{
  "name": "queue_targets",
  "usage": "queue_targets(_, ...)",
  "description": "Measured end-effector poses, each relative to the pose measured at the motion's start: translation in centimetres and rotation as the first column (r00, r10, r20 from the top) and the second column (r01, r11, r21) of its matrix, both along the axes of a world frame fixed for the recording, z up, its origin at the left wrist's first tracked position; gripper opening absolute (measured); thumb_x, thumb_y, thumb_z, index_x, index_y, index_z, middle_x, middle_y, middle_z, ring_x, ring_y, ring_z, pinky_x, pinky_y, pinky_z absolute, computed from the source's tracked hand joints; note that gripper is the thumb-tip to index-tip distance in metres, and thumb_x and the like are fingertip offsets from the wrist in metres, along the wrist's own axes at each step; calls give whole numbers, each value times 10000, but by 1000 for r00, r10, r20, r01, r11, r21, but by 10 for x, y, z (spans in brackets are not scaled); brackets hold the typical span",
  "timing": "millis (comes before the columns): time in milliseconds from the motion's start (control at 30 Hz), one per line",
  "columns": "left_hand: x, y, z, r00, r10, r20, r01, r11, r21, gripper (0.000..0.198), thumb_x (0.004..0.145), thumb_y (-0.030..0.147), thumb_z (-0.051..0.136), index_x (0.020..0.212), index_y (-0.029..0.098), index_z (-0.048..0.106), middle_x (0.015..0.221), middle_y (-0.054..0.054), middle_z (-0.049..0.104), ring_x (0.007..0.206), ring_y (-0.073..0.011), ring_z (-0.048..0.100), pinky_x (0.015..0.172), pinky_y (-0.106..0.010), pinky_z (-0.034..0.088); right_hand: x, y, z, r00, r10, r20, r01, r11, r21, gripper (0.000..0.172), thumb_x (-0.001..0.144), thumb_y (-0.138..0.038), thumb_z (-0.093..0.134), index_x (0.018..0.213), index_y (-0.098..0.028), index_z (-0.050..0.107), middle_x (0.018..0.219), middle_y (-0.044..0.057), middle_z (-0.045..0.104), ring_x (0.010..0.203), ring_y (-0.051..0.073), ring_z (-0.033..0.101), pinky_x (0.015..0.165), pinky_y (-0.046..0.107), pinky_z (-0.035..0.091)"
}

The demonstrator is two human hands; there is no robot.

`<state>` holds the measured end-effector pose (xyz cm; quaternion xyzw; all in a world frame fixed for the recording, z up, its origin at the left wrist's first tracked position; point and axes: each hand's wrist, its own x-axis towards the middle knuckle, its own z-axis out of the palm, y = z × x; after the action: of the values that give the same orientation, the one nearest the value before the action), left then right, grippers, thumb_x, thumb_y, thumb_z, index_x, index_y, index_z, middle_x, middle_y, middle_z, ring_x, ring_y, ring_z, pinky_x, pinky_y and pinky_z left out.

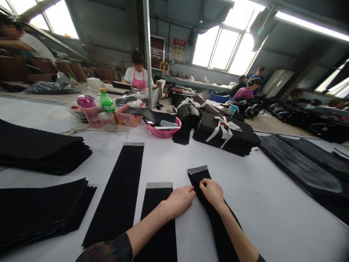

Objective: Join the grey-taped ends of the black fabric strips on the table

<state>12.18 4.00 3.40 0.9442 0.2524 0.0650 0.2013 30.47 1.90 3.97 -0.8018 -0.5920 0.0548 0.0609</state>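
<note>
Both my hands are at a long black fabric strip (pixel 215 222) with a grey band across its far end. My left hand (pixel 181 200) has its fingers closed at the strip's left edge. On top of the strip, my right hand (pixel 212 191) pinches the fabric, and the cloth buckles slightly near the grey end. A second black strip (pixel 158 225) with a grey end lies flat under my left forearm. Further left, another black strip (pixel 120 185) lies at a slant, also with a grey band at its far end.
Stacks of black fabric pieces (pixel 40 145) lie at the left. Across the white table (pixel 251 193) stand a pink basin (pixel 163 133), a pink box (pixel 128 118), a green bottle (pixel 107 101) and a tied black bundle (pixel 226 131). Dark cloth lies at right. Several people work beyond.
</note>
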Motion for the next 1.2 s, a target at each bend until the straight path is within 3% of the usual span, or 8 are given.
queue_targets(100,9,4,-10,999,49,-6,-48,990,133,368,898,111,346,1217,150,526,1311,-108,537,1126,-216,547,906,-315,451,6,-3,-3,1000,-9,-28,9,1000,3,183,892,-236,515,849,-254,692,869,-21,696,793,175,649,623,251,386)
queue_targets(233,24,16,-19,994,107,-16,-101,973,207,313,930,212,407,1178,90,552,1236,-154,579,1180,-288,505,957,-402,421,6,-9,-4,999,4,-34,-3,1000,30,116,847,-197,575,892,-244,672,896,-22,683,796,169,642,623,249,387)
queue_targets(433,34,33,-33,989,148,14,-146,954,263,563,902,394,518,1345,61,417,1421,-199,418,1377,-315,300,1132,-470,233,0,-17,-3,990,137,17,-138,983,122,98,898,-178,575,851,-230,643,920,-20,645,805,152,620,628,246,391)
queue_targets(733,33,37,-49,987,146,67,-161,925,344,568,910,496,454,1351,139,426,1418,-129,452,1369,-287,325,1131,-460,253,-4,-23,-7,986,152,61,-159,978,131,167,958,-287,542,831,-223,629,945,-4,645,813,161,630,604,244,404)
queue_targets(967,33,37,-55,983,163,90,-185,910,371,602,916,514,423,1376,126,388,1444,-147,423,1382,-280,317,1132,-450,259,10,-21,-11,989,118,-87,-106,986,128,248,987,-280,424,955,-255,668,1032,-8,660,856,169,641,664,252,436)
queue_targets(1100,32,37,-57,982,155,107,-184,910,371,579,906,494,457,1364,143,403,1438,-127,435,1376,-282,328,1130,-455,267,17,-19,-14,974,119,-195,-97,988,118,298,972,-260,392,926,-266,687,1019,-11,674,883,179,641,699,271,455)
queue_targets(1200,32,37,-57,983,156,101,-183,902,390,551,898,482,481,1326,137,444,1411,-126,465,1364,-279,349,1129,-449,273,21,-17,-20,952,147,-268,-98,978,186,251,919,-248,452,870,-257,698,1066,-1,671,935,195,635,760,294,473)
